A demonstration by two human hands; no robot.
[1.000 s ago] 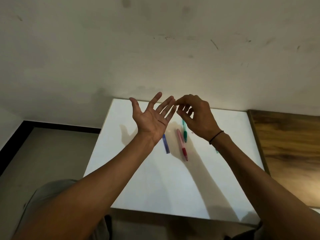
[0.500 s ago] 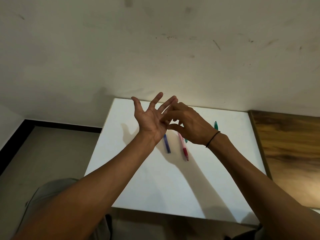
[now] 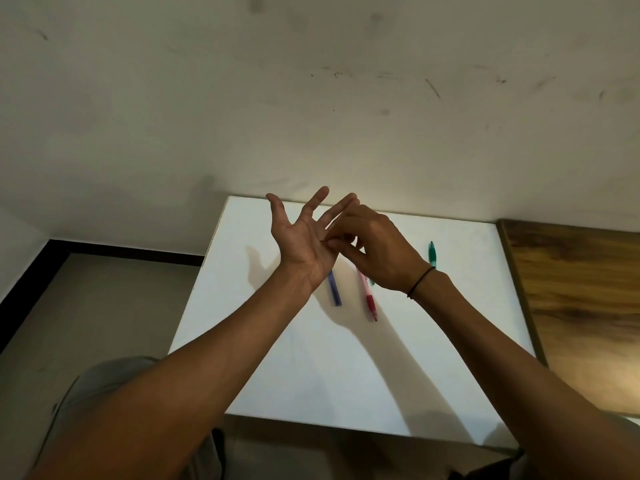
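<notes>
Right hand (image 3: 377, 251) moved, curled, onto left hand (image 3: 304, 244) | left: fingers spread | pens (image 3: 334, 289): maybe four

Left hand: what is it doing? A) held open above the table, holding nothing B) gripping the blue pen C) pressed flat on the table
A: the left hand is raised with fingers spread and palm bare, the right hand's curled fingers touching it, while the blue pen lies on the table below.

The table top (image 3: 329, 375) looks smooth and matt white, the blue pen (image 3: 334, 289), red pen (image 3: 370, 301) and green pen (image 3: 432, 254) seem shiny plastic, and the side board (image 3: 581, 306) shows polished wood grain.
</notes>
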